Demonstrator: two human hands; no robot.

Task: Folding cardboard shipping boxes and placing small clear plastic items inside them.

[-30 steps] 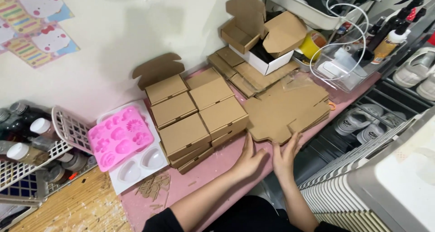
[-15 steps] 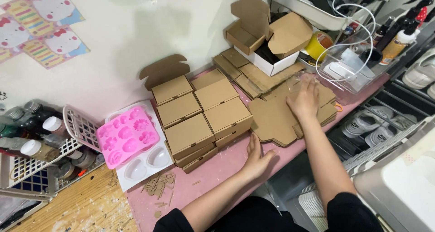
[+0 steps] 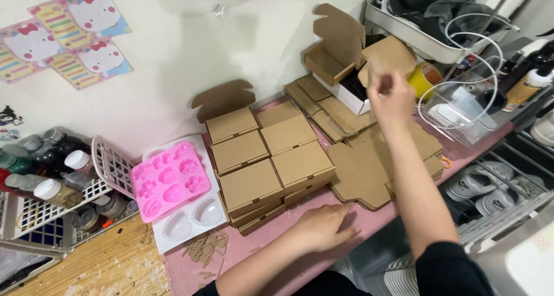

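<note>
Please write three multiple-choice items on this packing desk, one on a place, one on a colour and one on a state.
1. Where does the left hand rest?
A. on the pink table top in front of the stacked closed boxes
B. inside the white basket
C. on the pink mould

2. What colour is the mould with flower shapes?
A. blue
B. pink
C. green

3. In what state is the small cardboard box past the raised right hand?
A. taped shut
B. crushed flat
C. open, its lid standing up

Answers:
1 A: the hand lies flat on the table top, just before the closed boxes.
2 B: the mould is bright pink, lying on a white tray.
3 C: its flap stands upright against the wall and the inside shows.
</note>
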